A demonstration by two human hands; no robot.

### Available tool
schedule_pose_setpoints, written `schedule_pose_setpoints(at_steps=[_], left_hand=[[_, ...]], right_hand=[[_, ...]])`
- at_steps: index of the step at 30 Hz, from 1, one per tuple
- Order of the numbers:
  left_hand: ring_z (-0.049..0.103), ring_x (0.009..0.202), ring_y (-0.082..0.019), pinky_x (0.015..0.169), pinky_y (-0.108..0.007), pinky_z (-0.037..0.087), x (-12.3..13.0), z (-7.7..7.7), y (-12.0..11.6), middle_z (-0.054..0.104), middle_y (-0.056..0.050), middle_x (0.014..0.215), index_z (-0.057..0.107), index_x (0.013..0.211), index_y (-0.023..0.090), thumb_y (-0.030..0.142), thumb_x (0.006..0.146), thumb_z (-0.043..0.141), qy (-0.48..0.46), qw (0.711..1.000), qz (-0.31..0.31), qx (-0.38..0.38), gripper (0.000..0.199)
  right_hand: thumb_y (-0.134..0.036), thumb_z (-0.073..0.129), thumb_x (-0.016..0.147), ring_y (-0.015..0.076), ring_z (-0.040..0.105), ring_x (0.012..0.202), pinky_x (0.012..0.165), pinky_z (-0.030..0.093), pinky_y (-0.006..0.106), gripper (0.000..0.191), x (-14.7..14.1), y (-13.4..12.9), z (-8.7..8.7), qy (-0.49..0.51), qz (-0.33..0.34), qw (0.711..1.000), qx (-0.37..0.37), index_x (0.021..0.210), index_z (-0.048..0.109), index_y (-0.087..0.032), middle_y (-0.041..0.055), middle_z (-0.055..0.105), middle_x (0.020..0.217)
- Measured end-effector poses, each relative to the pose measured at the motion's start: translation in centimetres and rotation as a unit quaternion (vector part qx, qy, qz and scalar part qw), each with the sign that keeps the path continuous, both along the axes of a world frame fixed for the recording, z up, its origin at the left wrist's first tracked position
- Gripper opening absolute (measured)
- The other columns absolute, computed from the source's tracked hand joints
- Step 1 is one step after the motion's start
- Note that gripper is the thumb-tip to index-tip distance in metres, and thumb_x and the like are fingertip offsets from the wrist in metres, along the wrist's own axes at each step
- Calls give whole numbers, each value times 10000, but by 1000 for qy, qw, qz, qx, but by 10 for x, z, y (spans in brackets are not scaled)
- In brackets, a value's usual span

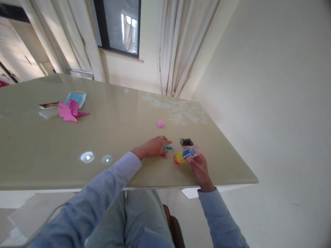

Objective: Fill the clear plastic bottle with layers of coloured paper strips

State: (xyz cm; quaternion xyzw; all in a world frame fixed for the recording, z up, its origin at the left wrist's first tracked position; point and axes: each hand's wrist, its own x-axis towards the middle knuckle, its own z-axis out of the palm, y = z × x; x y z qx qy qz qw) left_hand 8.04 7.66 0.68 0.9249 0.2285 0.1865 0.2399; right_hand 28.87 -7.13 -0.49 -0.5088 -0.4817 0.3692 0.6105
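My right hand (198,166) grips a small clear container (190,152), tilted over the table. Red, yellow and blue layers of small pieces show through its wall. My left hand (155,146), a ring on one finger, rests low at the tabletop with index finger and thumb apart. Between them lie a few small blue pieces (169,147), too small to name surely. Just behind the container is a tangled black heap of thin loops (186,142). Something pink (203,154) shows partly beside my right hand, its shape mostly hidden.
A pink ring-shaped item (160,124) lies farther back on the glossy table (124,131). At the far left are a pink folded-paper piece (69,111), a blue face mask (79,99) and a flat packet (49,105). A wall (279,103) stands to the right.
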Motion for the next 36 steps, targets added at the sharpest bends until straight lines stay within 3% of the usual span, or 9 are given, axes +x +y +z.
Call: schedule_pose_setpoints(at_steps=[4,9,15,22,27,31,33,36], left_hand=[[685,878,-223,804,-285,511,9,6,14,719,-100,986,731,1191,169,281,681,867,72,997,-35,-17,539],[655,815,-194,734,-244,450,14,17,22,734,-76,896,733,1176,146,272,738,820,117,990,-72,-12,464],[656,847,-197,750,-245,430,23,20,17,727,-66,890,773,1088,223,182,845,673,151,982,-102,45,266],[645,856,-200,765,-263,434,27,11,14,707,-68,896,773,931,200,146,821,656,130,988,-79,24,170],[628,864,-201,807,-285,436,25,3,10,684,-77,867,714,768,158,98,802,627,74,995,-54,-34,111],[621,808,-175,765,-269,438,20,1,10,672,-57,804,664,748,139,108,805,609,6,992,-9,-123,85],[609,699,-146,680,-246,439,13,2,10,654,-37,735,642,767,132,214,861,597,-24,982,14,-186,133],[572,564,-113,580,-224,432,0,3,6,621,-12,650,612,755,133,472,881,605,-49,960,21,-275,363]], right_hand=[[-482,856,690,220,673,912,833,561,352,430,2,-1,-4,26,-15,999,20,1021,749,-229,87,738,1085],[-463,869,679,214,684,875,807,572,344,404,-3,-2,-3,32,2,999,19,1002,775,-238,73,758,1056],[-457,868,680,234,697,881,806,584,365,397,-8,-3,-1,5,16,1000,20,1002,785,-241,76,767,1043],[-500,854,687,242,707,869,786,594,372,399,-8,-5,-1,-16,15,1000,18,971,781,-229,88,771,1038],[-510,856,680,248,716,885,813,594,388,382,-6,-6,-5,-3,7,1000,18,929,782,-229,93,772,1064],[-500,862,674,248,718,905,829,590,387,376,-6,-6,-6,8,-5,1000,21,927,784,-233,92,771,1077],[-493,863,674,258,716,921,850,587,401,369,-7,-6,-5,-4,-3,1000,20,920,782,-229,95,771,1069],[-470,859,690,266,711,955,893,576,421,345,-10,-5,-2,-32,5,999,18,926,778,-232,91,768,1061]])
